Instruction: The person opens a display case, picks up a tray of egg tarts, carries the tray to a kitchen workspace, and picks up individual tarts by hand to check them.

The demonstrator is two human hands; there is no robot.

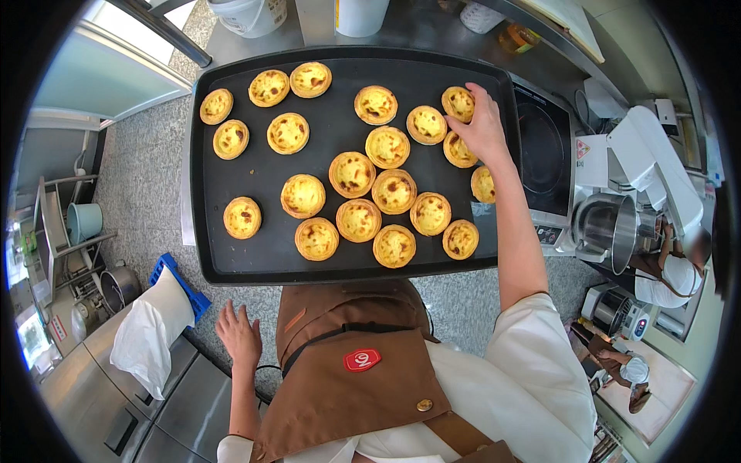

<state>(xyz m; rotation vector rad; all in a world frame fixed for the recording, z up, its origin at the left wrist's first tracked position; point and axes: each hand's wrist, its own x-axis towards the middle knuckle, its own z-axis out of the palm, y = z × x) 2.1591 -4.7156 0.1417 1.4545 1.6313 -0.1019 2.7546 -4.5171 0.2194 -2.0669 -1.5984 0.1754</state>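
A dark baking tray (324, 173) lies before me with several egg tarts (352, 175) spread over it, their yellow tops spotted brown. At its far right corner, my right hand (480, 124) has thumb and fingertips around the edge of one egg tart (457, 103). Another egg tart (460, 150) lies partly under that hand, and a further egg tart (483, 184) is partly covered by my forearm. My left hand (239, 335) hangs below the tray's near left corner, fingers apart, holding nothing.
An induction cooktop (543, 147) adjoins the tray on the right, beside a stand mixer with a steel bowl (608, 231). White buckets (249, 17) stand behind. At left are a steel pot (120, 286) and a white sack (145, 341). Two people (666, 278) are at far right.
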